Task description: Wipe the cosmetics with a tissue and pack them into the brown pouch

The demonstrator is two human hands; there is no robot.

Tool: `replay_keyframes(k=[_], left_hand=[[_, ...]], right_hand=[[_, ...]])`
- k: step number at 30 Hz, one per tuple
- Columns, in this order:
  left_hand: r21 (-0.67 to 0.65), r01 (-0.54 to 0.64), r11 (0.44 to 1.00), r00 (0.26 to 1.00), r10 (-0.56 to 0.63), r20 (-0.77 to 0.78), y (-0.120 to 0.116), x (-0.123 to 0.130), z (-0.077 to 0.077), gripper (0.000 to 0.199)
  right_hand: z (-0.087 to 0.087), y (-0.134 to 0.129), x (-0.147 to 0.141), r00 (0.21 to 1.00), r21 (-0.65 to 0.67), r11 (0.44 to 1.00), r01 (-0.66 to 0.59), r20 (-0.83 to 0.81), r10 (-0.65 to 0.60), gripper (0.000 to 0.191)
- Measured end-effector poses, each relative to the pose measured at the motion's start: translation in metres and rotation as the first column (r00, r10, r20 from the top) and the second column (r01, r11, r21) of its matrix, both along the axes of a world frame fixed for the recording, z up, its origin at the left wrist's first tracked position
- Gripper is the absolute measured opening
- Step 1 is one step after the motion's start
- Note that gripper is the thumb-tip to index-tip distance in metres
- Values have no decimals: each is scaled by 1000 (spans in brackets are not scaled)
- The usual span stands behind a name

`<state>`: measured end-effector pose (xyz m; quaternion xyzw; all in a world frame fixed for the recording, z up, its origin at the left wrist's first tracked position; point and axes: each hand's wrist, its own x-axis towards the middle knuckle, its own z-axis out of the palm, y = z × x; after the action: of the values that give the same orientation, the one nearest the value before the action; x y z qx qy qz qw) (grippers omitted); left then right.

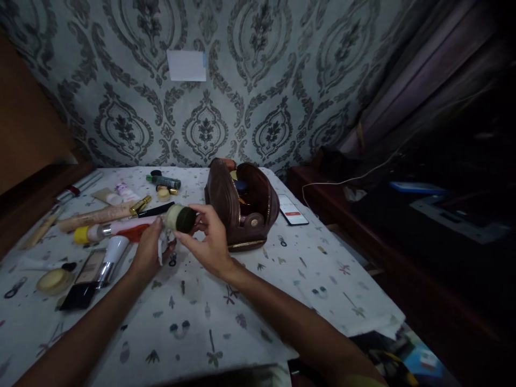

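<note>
Above the table, my right hand (209,236) has its thumb and fingers closed round a small cosmetic jar (173,217) with a pale body and a dark lid, tipped on its side. Beside it my left hand (150,244) is closed on a crumpled white tissue (162,246), which is at or against the jar's pale end; some fingers are hidden. Just right of my hands stands a brown makeup bag (245,236), unzipped, with several items partly visible inside.
Several cosmetics lie at the left, including a pink tube (127,223), a white-handled brush (115,251), a compact (91,266) and a green bottle (167,181). A lit phone (293,210) lies right of the bag. Behind the table rises a patterned wall (205,123).
</note>
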<state>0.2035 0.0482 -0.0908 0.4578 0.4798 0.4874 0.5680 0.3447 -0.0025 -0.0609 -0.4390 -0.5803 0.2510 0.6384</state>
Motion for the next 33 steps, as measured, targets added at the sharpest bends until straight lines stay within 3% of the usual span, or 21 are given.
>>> replay_keyframes(k=[3,8,11,15,18,20,22,25,27,29,33], left_hand=[[-5,55,998,998,-55,-16,-8,2,4,50],[64,259,964,941,-236,-242,-17,4,6,45],[106,337,936,890,-279,-361,-20,6,7,44],[110,344,932,857,-265,-441,-20,8,6,46],[121,348,930,841,-253,-479,-17,7,2,45],[105,348,932,829,-254,-499,-13,5,-2,46],[71,343,937,819,-261,-511,-11,5,-4,49],[53,318,947,816,-244,-524,-10,6,-4,53],[67,299,952,818,-219,-532,-10,6,-3,55],[90,293,952,816,-200,-542,-10,6,-3,55],[110,336,936,801,-222,-556,-8,4,-7,53]], right_hand=[[30,-14,28,997,77,996,52,-66,-47,48],[75,-14,100,975,114,973,202,-118,-189,45],[86,1,142,977,21,984,178,-119,-175,44],[85,22,178,985,-94,984,155,-64,-161,46],[82,36,186,985,-152,975,160,88,-148,42],[84,45,186,950,-145,969,200,272,-156,38],[89,52,183,850,-113,963,244,503,-156,36],[97,63,176,630,-103,968,229,774,-67,35],[101,70,169,512,-141,965,221,859,8,34],[103,76,162,443,-189,953,238,894,67,31],[104,85,148,455,-296,929,221,874,170,25]])
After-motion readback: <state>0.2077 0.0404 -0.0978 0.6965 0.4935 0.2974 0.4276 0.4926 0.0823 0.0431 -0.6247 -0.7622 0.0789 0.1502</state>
